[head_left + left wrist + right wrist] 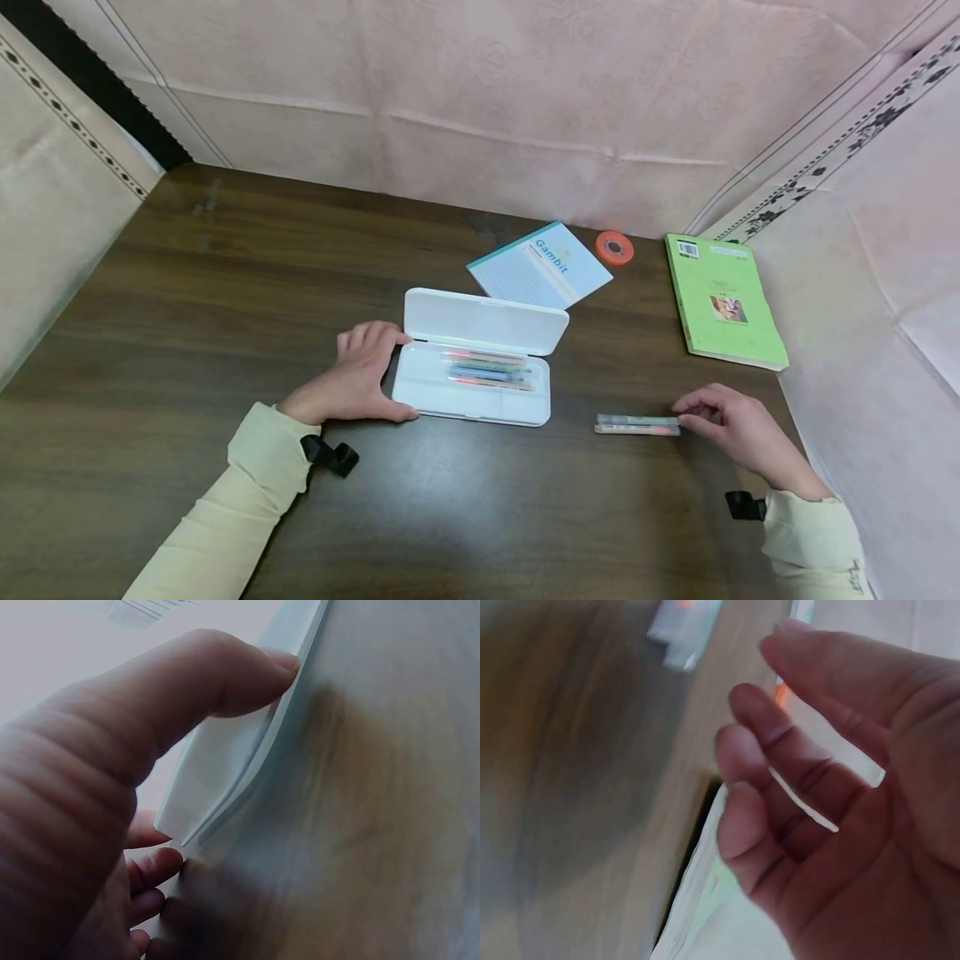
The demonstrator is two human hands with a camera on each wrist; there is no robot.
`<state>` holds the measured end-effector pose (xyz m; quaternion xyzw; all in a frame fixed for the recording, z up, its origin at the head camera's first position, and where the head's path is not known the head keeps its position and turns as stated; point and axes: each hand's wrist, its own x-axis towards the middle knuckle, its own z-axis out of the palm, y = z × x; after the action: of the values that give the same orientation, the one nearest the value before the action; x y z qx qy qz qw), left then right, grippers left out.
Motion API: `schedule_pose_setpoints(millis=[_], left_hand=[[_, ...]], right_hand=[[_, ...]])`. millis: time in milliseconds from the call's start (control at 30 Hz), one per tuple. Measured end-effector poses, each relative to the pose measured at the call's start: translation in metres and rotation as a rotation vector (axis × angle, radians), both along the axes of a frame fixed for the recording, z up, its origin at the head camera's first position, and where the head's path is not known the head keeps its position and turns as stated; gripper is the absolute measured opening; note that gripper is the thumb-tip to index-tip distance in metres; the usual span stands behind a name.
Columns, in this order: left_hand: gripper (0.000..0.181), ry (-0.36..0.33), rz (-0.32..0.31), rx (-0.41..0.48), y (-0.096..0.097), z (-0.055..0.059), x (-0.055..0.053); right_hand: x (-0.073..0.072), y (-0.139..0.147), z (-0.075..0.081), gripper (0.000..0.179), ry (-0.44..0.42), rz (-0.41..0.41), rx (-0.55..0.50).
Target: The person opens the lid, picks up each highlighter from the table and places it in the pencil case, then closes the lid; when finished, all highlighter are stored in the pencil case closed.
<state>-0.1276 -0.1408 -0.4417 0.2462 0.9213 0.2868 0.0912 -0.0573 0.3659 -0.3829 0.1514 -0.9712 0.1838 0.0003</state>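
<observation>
An open white pencil case (471, 406) lies on the table with its lid (486, 321) tipped back. Several pens (490, 371) are in its tray. My left hand (363, 375) holds the case by its left end, thumb at the front edge and fingers toward the back; the left wrist view shows the thumb (225, 675) on the case's edge. To the right, two slim, clear-looking stick-like items (637, 425) lie side by side; their exact kind is unclear. My right hand (731, 425) is at their right end, its fingers loosely bent and, in the right wrist view, apart from them.
Behind the case lies a light blue "Gambit" notebook (543, 265), partly behind the lid. An orange-red roll of tape (614, 247) is beside it. A green book (723, 304) lies at the table's right edge. Cloth-covered walls (487, 108) border the table (225, 292).
</observation>
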Motion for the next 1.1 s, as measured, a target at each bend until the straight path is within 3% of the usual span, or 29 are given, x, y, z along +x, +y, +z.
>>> schedule_pose_setpoints(millis=[267, 667, 1100], left_hand=[[0.093, -0.01, 0.006, 0.004, -0.002, -0.001, 0.0], [0.093, 0.01, 0.0, -0.001, -0.001, -0.003, 0.0], [0.093, 0.022, 0.001, -0.001, -0.001, -0.002, 0.0]], right_hand=[[0.003, 0.01, -0.009, 0.017, -0.082, -0.039, -0.013], [-0.007, 0.004, -0.016, 0.013, -0.167, -0.059, 0.006], [-0.017, -0.005, -0.017, 0.008, -0.18, -0.059, 0.01]])
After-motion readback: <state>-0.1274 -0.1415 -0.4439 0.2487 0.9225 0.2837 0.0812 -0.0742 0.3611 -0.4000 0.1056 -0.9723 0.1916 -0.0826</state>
